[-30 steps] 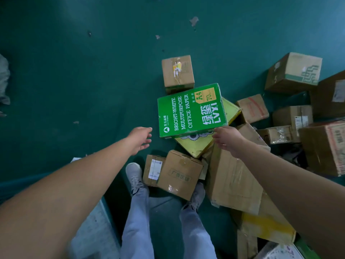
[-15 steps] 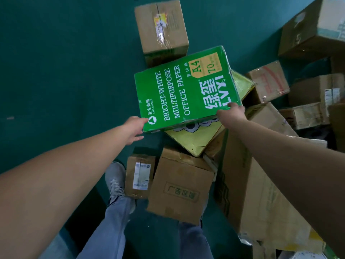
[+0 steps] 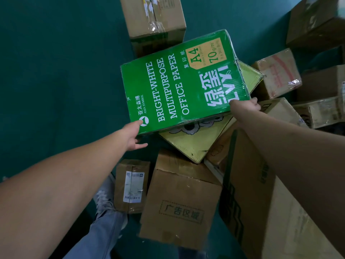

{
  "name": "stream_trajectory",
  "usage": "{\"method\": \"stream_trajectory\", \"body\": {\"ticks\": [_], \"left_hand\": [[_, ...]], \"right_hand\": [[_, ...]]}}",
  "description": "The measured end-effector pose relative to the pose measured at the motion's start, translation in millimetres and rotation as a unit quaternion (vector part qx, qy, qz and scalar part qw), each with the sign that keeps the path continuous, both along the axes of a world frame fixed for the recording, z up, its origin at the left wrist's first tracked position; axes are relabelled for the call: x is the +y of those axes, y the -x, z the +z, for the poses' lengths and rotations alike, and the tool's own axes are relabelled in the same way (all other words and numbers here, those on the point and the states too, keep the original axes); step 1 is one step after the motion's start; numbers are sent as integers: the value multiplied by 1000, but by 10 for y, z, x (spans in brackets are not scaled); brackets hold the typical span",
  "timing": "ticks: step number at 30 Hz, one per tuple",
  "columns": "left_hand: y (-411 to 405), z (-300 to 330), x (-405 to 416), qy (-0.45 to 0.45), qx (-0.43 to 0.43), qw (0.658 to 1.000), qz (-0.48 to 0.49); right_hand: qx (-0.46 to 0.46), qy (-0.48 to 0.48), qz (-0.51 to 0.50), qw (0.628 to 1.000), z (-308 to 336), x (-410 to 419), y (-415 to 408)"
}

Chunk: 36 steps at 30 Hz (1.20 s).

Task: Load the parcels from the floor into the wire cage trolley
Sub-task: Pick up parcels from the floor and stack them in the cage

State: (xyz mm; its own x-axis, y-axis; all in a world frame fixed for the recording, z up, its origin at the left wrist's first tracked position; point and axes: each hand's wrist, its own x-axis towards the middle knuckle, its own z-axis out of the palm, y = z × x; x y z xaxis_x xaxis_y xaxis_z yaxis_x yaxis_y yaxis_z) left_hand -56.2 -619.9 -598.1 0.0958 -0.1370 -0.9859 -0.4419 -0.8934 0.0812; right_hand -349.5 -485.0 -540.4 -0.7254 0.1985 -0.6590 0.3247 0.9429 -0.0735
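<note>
Green office-paper box (image 3: 183,85), the shrink-wrapped A4 carton printed "BRIGHT-WHITE MULTIPURPOSE OFFICE PAPER", sits tilted between your two hands on top of the parcel pile. Your left hand (image 3: 132,135) is at its near left corner: the thumb lies along the printed face by the white logo, the fingers reach under the edge, and one finger pokes out straight below. Your right hand (image 3: 246,107) clasps the near right corner, knuckles up, fingers curled over the edge and out of sight beneath (so you have hold of the box at both near corners).

Directly under the box, between your hands, lies a flat yellow carton (image 3: 200,139) with a cartoon print, its far corner jutting out beyond your right hand. Below your left hand a small brown parcel (image 3: 131,186) with a white shipping label stands beside your shoe (image 3: 104,200), and just right of it a taped brown box (image 3: 180,202) bears a stamped frame of Chinese characters. Under your right forearm a large brown carton (image 3: 248,206) leans. Beyond the green box another taped brown box (image 3: 153,17) rests on the green floor (image 3: 56,71), and more cardboard parcels (image 3: 278,71) crowd beyond your right hand.
</note>
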Motion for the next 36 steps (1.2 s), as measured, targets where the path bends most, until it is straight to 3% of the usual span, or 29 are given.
{"method": "stream_trajectory", "body": {"ticks": [6, 10, 12, 14, 18, 24, 31, 36], "left_hand": [[-107, -66, -101, 21, 3, 1000, 22], [-398, 246, -184, 77, 22, 991, 109], [-514, 487, -311, 93, 28, 983, 156], [-641, 843, -426, 109, 21, 977, 183], [-923, 1566, -447, 116, 8, 971, 210], [-1468, 3012, -250, 131, 24, 961, 242], [-2062, 5045, 425, 164, 43, 938, 302], [-2607, 5983, 1014, 171, 64, 923, 338]], "right_hand": [[38, 57, -32, 997, -1, 43, -13], [54, 121, -34, 991, 386, -27, -219], [15, 174, -97, 980, 653, -150, -244], [-22, 204, -142, 968, 1020, -303, -290], [-50, 186, -143, 971, 1683, -392, -446], [-97, 232, -122, 960, 3016, -323, -845], [-171, 294, -69, 938, 4783, 147, -1244], [-201, 311, -8, 929, 5732, 424, -1606]]}}
